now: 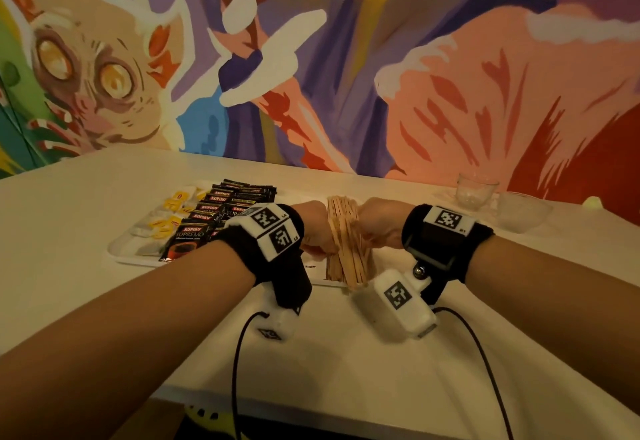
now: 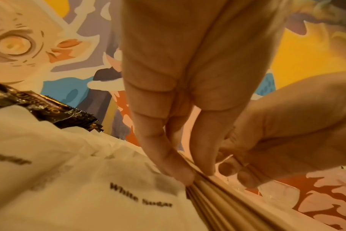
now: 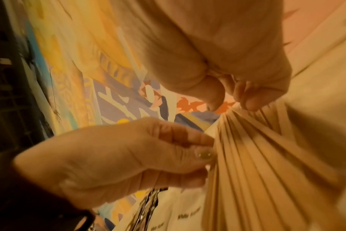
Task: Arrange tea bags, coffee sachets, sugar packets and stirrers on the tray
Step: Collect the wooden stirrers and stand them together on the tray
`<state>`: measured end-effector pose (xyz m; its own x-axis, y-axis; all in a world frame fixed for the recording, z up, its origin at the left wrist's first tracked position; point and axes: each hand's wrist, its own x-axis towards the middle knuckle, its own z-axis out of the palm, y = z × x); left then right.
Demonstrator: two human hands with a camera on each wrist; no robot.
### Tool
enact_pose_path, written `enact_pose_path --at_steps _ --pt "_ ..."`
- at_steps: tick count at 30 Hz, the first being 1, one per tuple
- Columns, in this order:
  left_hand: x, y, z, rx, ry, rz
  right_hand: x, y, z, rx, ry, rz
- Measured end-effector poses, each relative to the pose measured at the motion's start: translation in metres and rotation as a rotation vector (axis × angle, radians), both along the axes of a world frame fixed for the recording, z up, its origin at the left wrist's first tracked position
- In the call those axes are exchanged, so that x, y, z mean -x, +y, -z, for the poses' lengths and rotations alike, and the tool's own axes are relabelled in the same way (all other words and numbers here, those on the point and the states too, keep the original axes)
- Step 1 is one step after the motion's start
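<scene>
A bundle of wooden stirrers (image 1: 346, 249) lies fanned over the right end of the white tray (image 1: 121, 252), on white sugar packets (image 2: 109, 195). My left hand (image 1: 313, 231) grips the bundle from the left and my right hand (image 1: 379, 228) from the right, fingers curled against the sticks. In the left wrist view my left hand's fingertips (image 2: 180, 173) press the stirrers (image 2: 217, 203). The right wrist view shows my right hand (image 3: 233, 101) pinching the sticks (image 3: 257, 171). Black coffee sachets (image 1: 214, 207) fill the tray's middle, and yellow-tagged tea bags (image 1: 169, 211) its left.
The tray stands on a white table (image 1: 69, 231) against a painted mural wall. Two glass cups (image 1: 476, 190) (image 1: 523, 211) stand at the back right. Black cables (image 1: 239, 370) hang from the wrist cameras over the table's front edge.
</scene>
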<state>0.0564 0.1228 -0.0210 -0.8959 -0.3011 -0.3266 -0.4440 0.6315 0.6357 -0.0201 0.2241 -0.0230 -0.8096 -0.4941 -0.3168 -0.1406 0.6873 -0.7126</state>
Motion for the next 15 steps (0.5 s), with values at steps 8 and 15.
enact_pose_path --at_steps 8,15 --pt "-0.005 0.012 -0.005 0.054 -0.070 0.121 -0.001 0.022 0.000 -0.083 -0.108 -0.037" --pt "0.002 0.020 -0.009 0.177 -0.068 0.100 -0.006 0.014 -0.001 -0.065 -0.010 -0.045"
